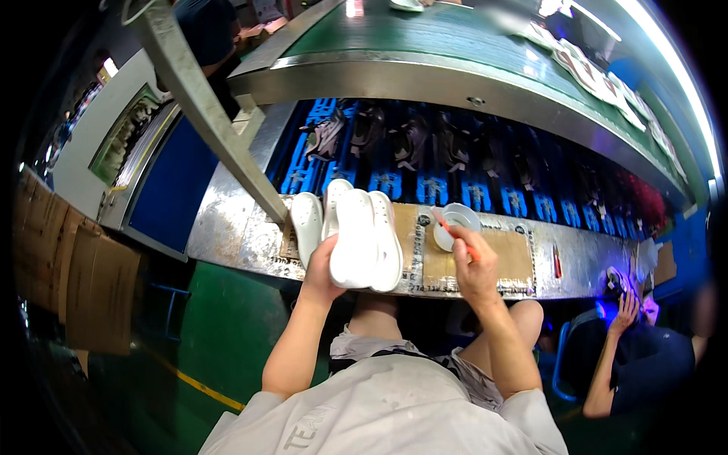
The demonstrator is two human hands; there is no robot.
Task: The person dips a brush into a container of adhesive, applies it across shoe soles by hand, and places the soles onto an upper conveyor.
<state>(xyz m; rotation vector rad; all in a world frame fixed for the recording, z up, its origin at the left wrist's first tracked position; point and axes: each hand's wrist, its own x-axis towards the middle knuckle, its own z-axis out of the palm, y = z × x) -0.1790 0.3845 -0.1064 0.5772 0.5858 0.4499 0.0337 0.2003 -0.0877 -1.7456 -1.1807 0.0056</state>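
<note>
My left hand (324,267) is closed around the near left edge of a white shoe sole (355,244), which is tilted up off the bench. More white soles lie beside and behind it, one sole (305,227) to its left and another sole (388,243) to its right. In my right hand (479,273) is a brush with an orange handle (464,241). Its tip reaches over the rim of a white bowl (469,215) that holds something whitish. The bowl stands at the back of a taped cardboard sheet (493,262).
Behind the metal bench (231,227), dark shoe uppers (413,140) ride on blue racks. Above runs a green conveyor belt (379,34) with soles at right. A slanted metal post (212,114) rises at left. A red-handled tool (557,262) lies right; beyond, a person (652,364) works.
</note>
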